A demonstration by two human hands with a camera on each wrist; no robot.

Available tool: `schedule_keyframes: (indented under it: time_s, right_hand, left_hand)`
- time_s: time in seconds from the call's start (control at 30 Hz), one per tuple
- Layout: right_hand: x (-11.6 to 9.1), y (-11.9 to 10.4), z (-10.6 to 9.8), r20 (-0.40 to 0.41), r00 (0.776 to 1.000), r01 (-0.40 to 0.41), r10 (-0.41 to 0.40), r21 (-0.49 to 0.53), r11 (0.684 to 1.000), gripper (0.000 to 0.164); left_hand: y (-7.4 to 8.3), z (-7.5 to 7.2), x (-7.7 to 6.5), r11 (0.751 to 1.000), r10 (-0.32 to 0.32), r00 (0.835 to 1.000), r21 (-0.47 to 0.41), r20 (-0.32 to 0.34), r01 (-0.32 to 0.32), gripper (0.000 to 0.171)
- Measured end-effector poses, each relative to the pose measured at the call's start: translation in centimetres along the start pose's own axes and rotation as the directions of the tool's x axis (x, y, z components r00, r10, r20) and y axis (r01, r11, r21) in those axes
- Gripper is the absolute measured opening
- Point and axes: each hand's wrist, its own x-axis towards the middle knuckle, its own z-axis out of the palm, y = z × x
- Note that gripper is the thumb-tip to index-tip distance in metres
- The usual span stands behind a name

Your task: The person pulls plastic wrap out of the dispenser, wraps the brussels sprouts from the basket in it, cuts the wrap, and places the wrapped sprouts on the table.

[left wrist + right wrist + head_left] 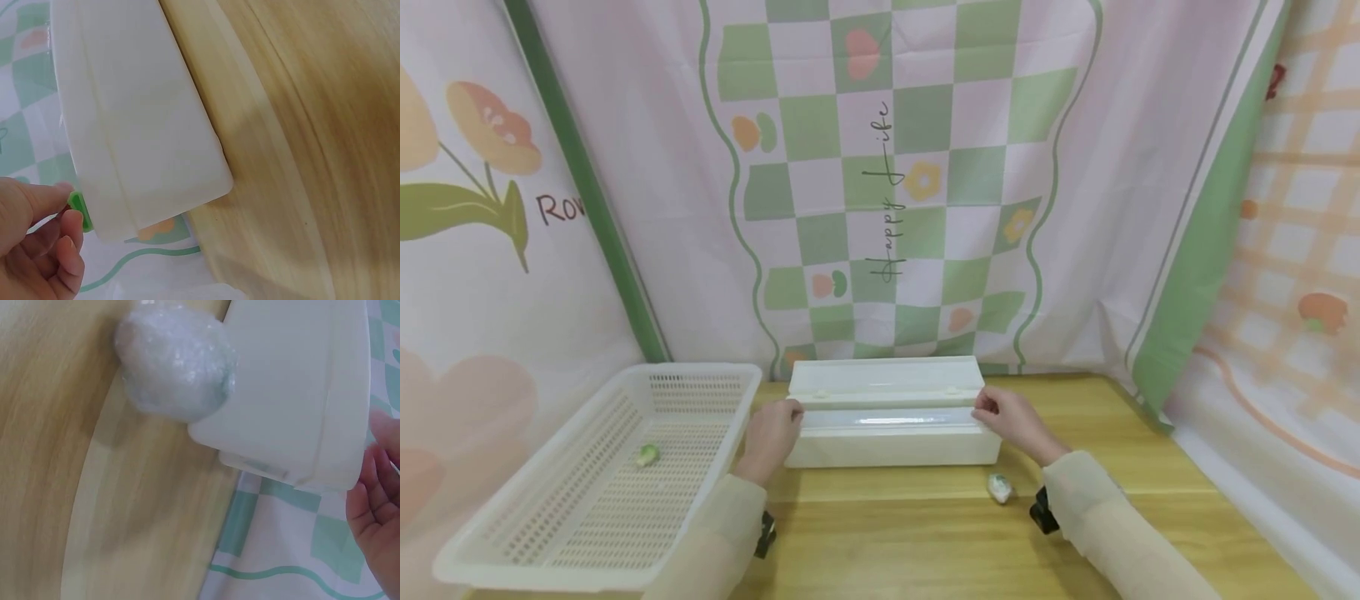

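Note:
A white cling film dispenser box (891,450) sits on the table with its lid (887,379) raised. Shiny clear cling film (891,420) spans its top between my hands. At the left end, my left hand (772,437) pinches a small green plastic piece (80,211) between thumb and forefinger. My right hand (1011,421) has thumb and fingers curled together at the right top edge, seemingly on the film's edge; the film there is hard to make out. In front of the box's right end lies a film-wrapped Brussels sprout (1000,488), seen large in the right wrist view.
To the left stands a white plastic basket (741,442) holding one unwrapped Brussels sprout (647,455). The wooden table (880,542) extends in front of the box. Patterned curtains (925,208) hang close behind it and at both sides.

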Motion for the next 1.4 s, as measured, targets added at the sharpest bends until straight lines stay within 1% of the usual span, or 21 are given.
schedule_keyframes:
  time_s: [0.13,0.23,0.3,0.37,0.43,0.5,0.57,0.67,0.83,0.9,1.1,1.17,1.33,1.4]
  right_hand:
    - [0.0,-0.2,0.1,-0.068,0.998,0.002,-0.003,-0.015,1.0,0.016]
    - [0.1,-0.3,0.1,-0.089,0.996,0.001,-0.002,-0.014,1.0,0.015]
    - [0.2,-0.4,0.1,-0.1,0.995,0.003,-0.005,-0.018,1.0,0.013]
    - [0.2,-0.5,0.1,-0.105,0.994,0.001,-0.003,-0.017,1.0,0.007]
    - [0.3,-0.6,0.0,-0.109,0.994,0.009,-0.012,-0.025,1.0,0.004]
    - [0.4,-0.7,-0.1,-0.109,0.994,0.01,-0.013,-0.025,1.0,0.007]
    - [0.4,-1.0,-0.4,-0.115,0.993,0.016,-0.02,-0.032,0.999,0.006]
    - [0.5,-1.3,-0.9,-0.125,0.992,0.021,-0.027,-0.05,0.999,0.006]
    - [0.6,-1.8,-1.7,-0.123,0.992,0.004,-0.011,-0.063,0.998,0.008]
    - [0.6,-2.1,-2.1,-0.126,0.992,0.005,-0.012,-0.057,0.998,0.008]
    - [1.0,-2.8,-3.0,-0.149,0.987,0.049,-0.056,-0.045,0.998,0.007]
    - [1.1,-3.0,-3.3,-0.154,0.986,0.055,-0.062,-0.046,0.997,0.007]
    - [1.2,-3.6,-4.0,-0.17,0.981,0.083,-0.09,-0.047,0.995,0.007]
    - [1.2,-3.9,-4.4,-0.182,0.977,0.103,-0.11,-0.047,0.994,0.007]
  left_hand:
    - [0.0,-0.2,0.1,0.999,0.014,1.0,-0.049,-0.012,-0.014,0.009]
    - [0.0,-0.3,0.2,0.996,0.033,0.999,-0.079,-0.029,-0.035,0.008]
    - [0.0,-0.4,0.3,0.996,0.048,0.998,-0.075,-0.042,-0.051,0.007]
    - [0.0,-0.5,0.4,0.996,0.06,0.997,-0.068,-0.05,-0.063,0.007]
    - [0.0,-0.7,0.5,0.996,0.057,0.997,-0.058,-0.056,-0.061,0.007]
    - [0.1,-1.0,0.6,0.997,0.049,0.997,-0.064,-0.054,-0.053,0.007]
    - [0.3,-1.2,0.6,0.997,0.04,0.997,-0.067,-0.059,-0.044,0.008]
    - [0.3,-1.6,0.6,0.996,0.064,0.994,-0.06,-0.094,-0.07,0.007]
    - [0.2,-2.3,0.9,0.993,0.102,0.983,-0.044,-0.155,-0.111,0.006]
    - [0.2,-2.6,1.0,0.993,0.101,0.983,-0.045,-0.156,-0.109,0.007]
    - [0.3,-3.6,1.2,0.994,0.083,0.986,-0.052,-0.144,-0.092,0.01]
    - [0.5,-4.0,1.3,0.994,0.087,0.985,-0.06,-0.146,-0.097,0.01]
    - [0.9,-5.0,1.2,0.991,0.095,0.982,-0.074,-0.165,-0.109,0.01]
    - [1.1,-5.4,1.2,0.991,0.103,0.978,-0.065,-0.182,-0.116,0.011]
